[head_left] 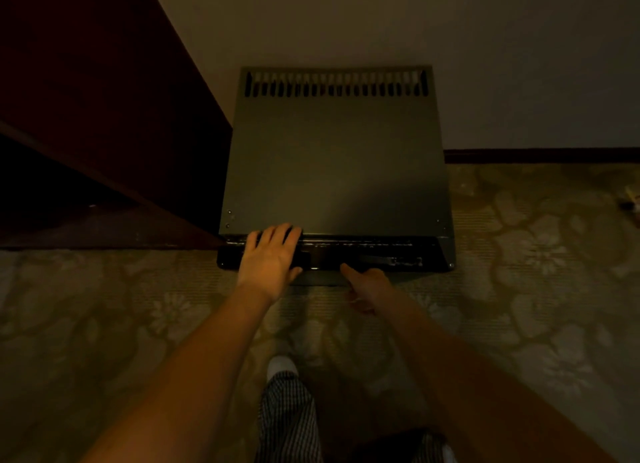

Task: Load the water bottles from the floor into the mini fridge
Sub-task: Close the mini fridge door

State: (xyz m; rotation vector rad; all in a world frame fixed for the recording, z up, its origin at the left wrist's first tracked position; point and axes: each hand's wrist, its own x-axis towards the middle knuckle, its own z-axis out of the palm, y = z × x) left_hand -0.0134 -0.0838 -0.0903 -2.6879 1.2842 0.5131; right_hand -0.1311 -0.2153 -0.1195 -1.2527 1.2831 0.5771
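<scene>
We are looking straight down on the fridge (336,158), which is standing on the patterned carpet (519,307) with its back against the pale wall (381,19) and its left side just beside a dark wooden cabinet (104,99). A row of vent slots (336,83) is running along the rear of its top. The black door (374,256) is showing as a narrow strip at the near edge, lying flush with the body. Our left hand (270,258) is resting flat across the top of that door near its left corner, fingers straight and slightly spread, reaching onto the fridge top. Our right hand (367,284) is sitting lower, in front of the door, with one digit pointing up at the door's face and the others curling out of sight; we cannot tell whether it is gripping anything. A striped trouser leg (287,414) and a white sock (282,364) are showing below. At the far right edge a small pale object (631,196) is lying on the carpet, too blurred to name.
</scene>
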